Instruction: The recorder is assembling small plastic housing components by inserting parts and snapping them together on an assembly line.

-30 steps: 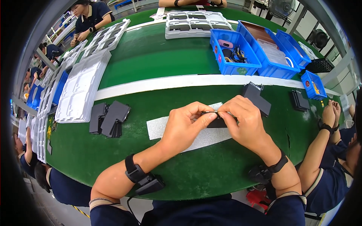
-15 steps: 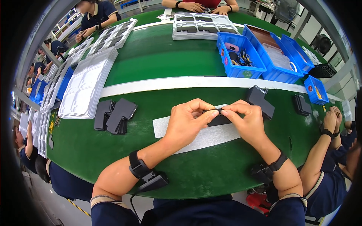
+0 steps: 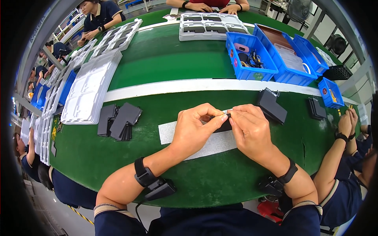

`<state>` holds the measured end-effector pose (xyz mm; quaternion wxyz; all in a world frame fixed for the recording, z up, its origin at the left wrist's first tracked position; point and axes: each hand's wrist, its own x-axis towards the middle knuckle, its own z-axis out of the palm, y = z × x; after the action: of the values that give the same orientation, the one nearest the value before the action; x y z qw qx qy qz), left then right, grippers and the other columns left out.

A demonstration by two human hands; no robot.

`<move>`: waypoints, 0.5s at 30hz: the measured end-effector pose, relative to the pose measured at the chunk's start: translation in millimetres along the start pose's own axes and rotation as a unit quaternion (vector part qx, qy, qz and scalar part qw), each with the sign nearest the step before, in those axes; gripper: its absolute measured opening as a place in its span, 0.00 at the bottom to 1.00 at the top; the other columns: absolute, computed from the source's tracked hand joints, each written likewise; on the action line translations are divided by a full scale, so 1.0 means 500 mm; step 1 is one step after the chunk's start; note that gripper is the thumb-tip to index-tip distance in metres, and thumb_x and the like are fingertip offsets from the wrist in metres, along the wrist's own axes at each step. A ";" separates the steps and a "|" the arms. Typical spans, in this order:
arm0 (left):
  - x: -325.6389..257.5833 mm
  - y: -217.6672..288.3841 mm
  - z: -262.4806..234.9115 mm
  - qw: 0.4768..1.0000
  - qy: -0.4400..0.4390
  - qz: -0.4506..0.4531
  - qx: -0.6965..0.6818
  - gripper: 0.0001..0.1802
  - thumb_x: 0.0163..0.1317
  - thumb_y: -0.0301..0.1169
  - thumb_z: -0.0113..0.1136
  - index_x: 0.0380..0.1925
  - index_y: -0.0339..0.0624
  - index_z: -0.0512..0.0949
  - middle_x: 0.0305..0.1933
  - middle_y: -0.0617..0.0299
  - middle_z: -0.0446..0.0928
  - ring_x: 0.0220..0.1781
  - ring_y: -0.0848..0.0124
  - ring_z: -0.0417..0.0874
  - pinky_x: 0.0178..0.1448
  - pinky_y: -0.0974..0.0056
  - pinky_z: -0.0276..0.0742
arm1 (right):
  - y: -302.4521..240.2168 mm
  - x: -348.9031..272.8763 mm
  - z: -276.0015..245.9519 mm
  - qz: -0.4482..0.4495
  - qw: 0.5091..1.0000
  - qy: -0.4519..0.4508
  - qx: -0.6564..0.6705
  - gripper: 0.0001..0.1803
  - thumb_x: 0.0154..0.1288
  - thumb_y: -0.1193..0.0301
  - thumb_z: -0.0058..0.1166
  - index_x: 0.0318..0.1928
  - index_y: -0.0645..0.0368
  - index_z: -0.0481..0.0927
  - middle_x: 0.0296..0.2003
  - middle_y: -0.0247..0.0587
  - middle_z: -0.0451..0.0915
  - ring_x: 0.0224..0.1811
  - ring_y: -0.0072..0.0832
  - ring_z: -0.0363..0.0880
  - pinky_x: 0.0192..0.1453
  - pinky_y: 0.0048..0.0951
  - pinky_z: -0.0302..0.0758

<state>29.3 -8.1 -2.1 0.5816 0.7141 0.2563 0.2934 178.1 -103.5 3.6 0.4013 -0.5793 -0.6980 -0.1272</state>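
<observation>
My left hand [image 3: 193, 128] and my right hand [image 3: 252, 129] meet over the middle of the green table. Each is closed in a pinch, fingertips almost touching around a small black part [image 3: 223, 116]. Its exact kind is too small and too covered to tell. Just below the fingers a flat black piece [image 3: 223, 126] shows, partly hidden by both hands; whether it joins the small part, I cannot tell. Beneath lies a silvery-grey strip [image 3: 212, 145] on the tabletop. Black flat pieces [image 3: 125, 121] are piled left of my hands, and stacked L-shaped black pieces [image 3: 271, 105] lie to the right.
White moulded trays [image 3: 91, 88] are stacked at the left, more trays [image 3: 204, 27] at the back. Blue bins [image 3: 256, 74] stand back right, near a small blue bin [image 3: 330, 94] and black pieces [image 3: 316, 109]. A co-worker's hands [image 3: 347, 120] are at the right edge.
My right hand has turned and shifted slightly left, its fingers now more folded together at the small black part. My left hand stays nearly in place.
</observation>
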 end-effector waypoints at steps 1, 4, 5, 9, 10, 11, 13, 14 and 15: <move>0.001 -0.002 0.001 1.000 0.000 0.000 0.000 0.07 0.62 0.29 0.65 0.34 0.36 0.80 0.31 0.67 0.80 0.33 0.83 0.77 0.34 0.74 0.74 | 0.003 0.001 -0.003 0.000 1.000 0.000 0.000 0.08 0.53 0.80 0.59 0.36 0.66 0.82 0.29 0.45 0.82 0.37 0.38 0.80 0.40 0.36 0.73; 0.002 -0.008 0.002 0.999 -0.005 -0.021 -0.031 0.07 0.63 0.27 0.64 0.37 0.36 0.78 0.34 0.66 0.80 0.36 0.83 0.77 0.40 0.74 0.74 | 0.007 0.002 -0.010 0.034 0.998 -0.038 0.027 0.08 0.55 0.79 0.59 0.37 0.66 0.82 0.30 0.46 0.82 0.34 0.37 0.80 0.37 0.35 0.73; 0.002 -0.012 0.002 0.998 -0.009 -0.029 -0.055 0.08 0.63 0.26 0.62 0.40 0.36 0.77 0.36 0.65 0.79 0.38 0.82 0.77 0.42 0.74 0.75 | 0.003 0.003 -0.011 0.135 0.984 -0.039 0.105 0.07 0.56 0.78 0.59 0.37 0.66 0.82 0.30 0.46 0.82 0.33 0.36 0.81 0.36 0.33 0.73; 0.005 -0.015 0.003 0.990 -0.037 -0.058 -0.121 0.11 0.65 0.24 0.58 0.46 0.37 0.72 0.42 0.63 0.78 0.42 0.80 0.78 0.48 0.72 0.75 | 0.005 0.002 -0.008 0.242 0.953 -0.035 0.177 0.07 0.57 0.75 0.62 0.36 0.65 0.82 0.28 0.42 0.82 0.26 0.28 0.78 0.30 0.27 0.71; 0.006 -0.015 0.003 0.990 -0.037 -0.057 -0.122 0.11 0.65 0.24 0.58 0.46 0.37 0.72 0.42 0.63 0.78 0.42 0.80 0.78 0.48 0.72 0.75 | 0.004 0.003 -0.009 0.274 0.943 -0.053 0.183 0.07 0.56 0.75 0.63 0.34 0.65 0.82 0.28 0.40 0.82 0.25 0.26 0.77 0.29 0.27 0.71; 0.006 -0.018 0.005 0.989 -0.043 -0.061 -0.129 0.10 0.65 0.24 0.58 0.46 0.37 0.72 0.42 0.63 0.78 0.42 0.80 0.78 0.48 0.72 0.76 | 0.005 0.001 -0.008 0.273 0.943 -0.053 0.182 0.07 0.56 0.75 0.63 0.34 0.65 0.82 0.28 0.40 0.82 0.25 0.26 0.77 0.29 0.27 0.71; 0.006 -0.018 0.009 0.987 -0.046 -0.066 -0.136 0.10 0.65 0.23 0.57 0.46 0.37 0.71 0.42 0.63 0.78 0.42 0.80 0.79 0.48 0.71 0.76 | 0.010 -0.004 -0.002 0.276 0.947 -0.038 0.159 0.05 0.55 0.76 0.64 0.32 0.64 0.82 0.27 0.39 0.81 0.24 0.23 0.75 0.28 0.26 0.69; 0.006 -0.016 0.011 0.986 -0.045 -0.064 -0.149 0.10 0.65 0.22 0.56 0.45 0.36 0.72 0.41 0.63 0.78 0.41 0.80 0.78 0.46 0.72 0.75 | 0.011 -0.004 -0.001 0.275 0.947 -0.039 0.161 0.05 0.55 0.76 0.64 0.32 0.64 0.82 0.27 0.39 0.81 0.24 0.23 0.75 0.28 0.26 0.69; 0.004 -0.015 0.010 0.984 -0.042 -0.062 -0.160 0.09 0.65 0.21 0.55 0.45 0.36 0.72 0.39 0.63 0.78 0.39 0.80 0.77 0.43 0.72 0.74 | 0.011 -0.004 0.001 0.266 0.949 -0.032 0.168 0.05 0.55 0.77 0.64 0.31 0.64 0.82 0.27 0.39 0.81 0.24 0.23 0.75 0.28 0.26 0.69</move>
<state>34.1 -8.7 -9.9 0.7156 0.6061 0.2257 0.2639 182.9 -103.0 0.0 0.4895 -0.6722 -0.5419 0.1219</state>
